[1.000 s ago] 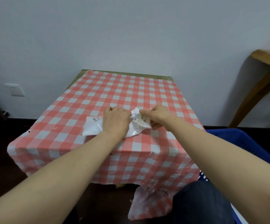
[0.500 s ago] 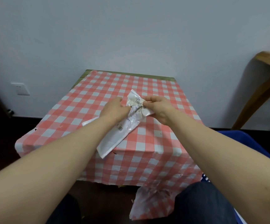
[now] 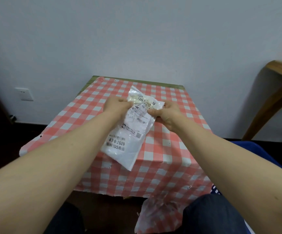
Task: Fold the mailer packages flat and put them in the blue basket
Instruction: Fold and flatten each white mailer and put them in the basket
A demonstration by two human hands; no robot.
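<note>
A white plastic mailer package (image 3: 128, 137) with printed shipping labels hangs in the air above the checked table (image 3: 89, 107). My left hand (image 3: 115, 106) pinches its crumpled upper left edge. My right hand (image 3: 166, 114) grips the upper right edge, where yellowed tape is bunched. The lower part of the mailer hangs loose and fairly smooth toward me. The blue basket (image 3: 255, 149) shows only as a rim at the right, behind my right forearm.
The table's red-and-white cloth hangs over the near edge, with a torn flap (image 3: 158, 215) by my knees. A wooden table leg (image 3: 272, 102) stands at the far right. A wall socket (image 3: 24, 94) is on the left wall.
Both hands have lifted the mailer off the tabletop and raised it. It has turned and spread out, so its labelled face now points at me.
</note>
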